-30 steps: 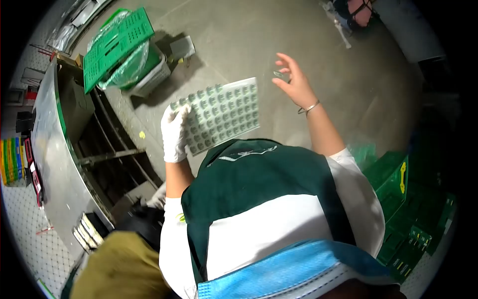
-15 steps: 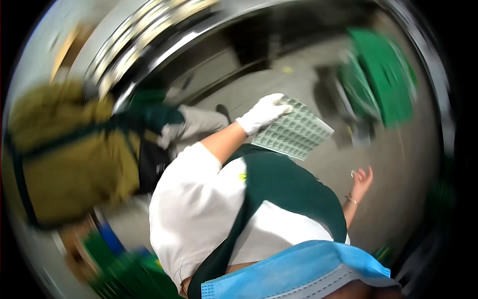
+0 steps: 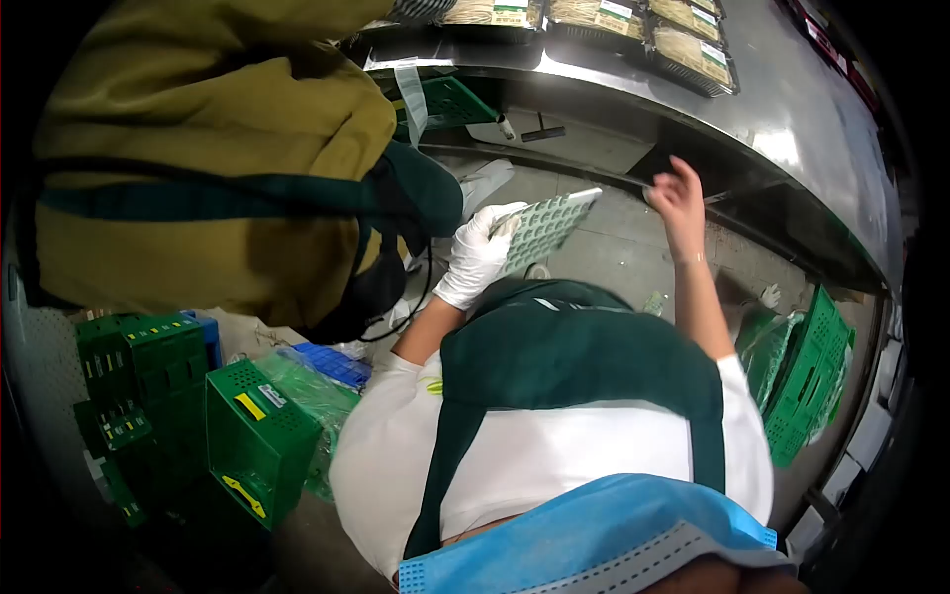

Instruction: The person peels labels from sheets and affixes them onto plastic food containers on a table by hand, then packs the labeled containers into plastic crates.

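My left hand, in a white glove, is closed on the near edge of a sheet of green labels. The sheet is tilted in front of my apron. My bare right hand is raised to the right of the sheet, apart from it, below the metal table's edge. Its fingers are curled, with a small pale piece at the fingertips that looks like a label. Beyond my hands, clear-lidded packs of pale food with labels stand on the metal table.
A person in an olive jacket stands close on my left. Green crates are stacked at the lower left, with plastic film beside them. Another green crate lies at the right. A shelf bar runs under the table.
My view has swung round to the table with the packs and the person in olive. The sheet stays in my left hand. My right hand is now raised near the table.
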Motion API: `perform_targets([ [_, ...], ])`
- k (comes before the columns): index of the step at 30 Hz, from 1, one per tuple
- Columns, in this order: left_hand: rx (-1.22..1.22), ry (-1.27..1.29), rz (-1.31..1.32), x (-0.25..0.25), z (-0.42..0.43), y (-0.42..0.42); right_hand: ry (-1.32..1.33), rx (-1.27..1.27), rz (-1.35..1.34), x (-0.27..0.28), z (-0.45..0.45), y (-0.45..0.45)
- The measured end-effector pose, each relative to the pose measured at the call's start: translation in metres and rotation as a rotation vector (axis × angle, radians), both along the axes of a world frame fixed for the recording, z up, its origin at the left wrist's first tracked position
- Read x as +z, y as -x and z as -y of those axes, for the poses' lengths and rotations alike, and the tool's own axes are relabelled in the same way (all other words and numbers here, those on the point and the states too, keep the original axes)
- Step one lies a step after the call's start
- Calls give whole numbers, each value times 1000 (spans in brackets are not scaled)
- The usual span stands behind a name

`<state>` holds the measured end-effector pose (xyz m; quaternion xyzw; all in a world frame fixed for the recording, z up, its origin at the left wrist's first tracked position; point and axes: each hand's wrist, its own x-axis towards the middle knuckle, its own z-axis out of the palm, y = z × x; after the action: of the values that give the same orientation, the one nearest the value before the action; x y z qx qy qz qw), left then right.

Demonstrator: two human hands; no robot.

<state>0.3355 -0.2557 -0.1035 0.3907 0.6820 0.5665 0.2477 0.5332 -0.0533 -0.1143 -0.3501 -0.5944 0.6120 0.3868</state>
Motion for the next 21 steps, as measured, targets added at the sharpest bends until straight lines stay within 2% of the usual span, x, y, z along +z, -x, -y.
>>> perform_targets([
  [3, 9, 1, -101, -5, 12, 11, -51, 77, -23, 10, -30, 62],
  [5, 38, -69, -296, 0, 12, 11, 10, 118, -2, 22, -58, 96],
  [7, 38, -63, -196, -1, 14, 8, 17, 150, -53, 33, -78, 135],
  [8, 32, -141, -203, -7, 13, 16, -8, 156, 21, 27, -92, 168],
  [10, 18, -148, 4, -21, 1, 32, -19, 168, -20, 18, -107, 229],
  [11, 38, -142, 64, -25, -4, 34, -73, 187, 42, 17, -113, 250],
  [13, 156, -92, 49, -27, -20, 32, -111, 200, 71, 24, -124, 280],
  [17, 422, -19, -18, -22, -68, 36, -17, 275, 3, 26, -190, 346],
  [21, 580, -4, -52, -7, -111, 52, -86, 360, 129, 9, -209, 386],
])
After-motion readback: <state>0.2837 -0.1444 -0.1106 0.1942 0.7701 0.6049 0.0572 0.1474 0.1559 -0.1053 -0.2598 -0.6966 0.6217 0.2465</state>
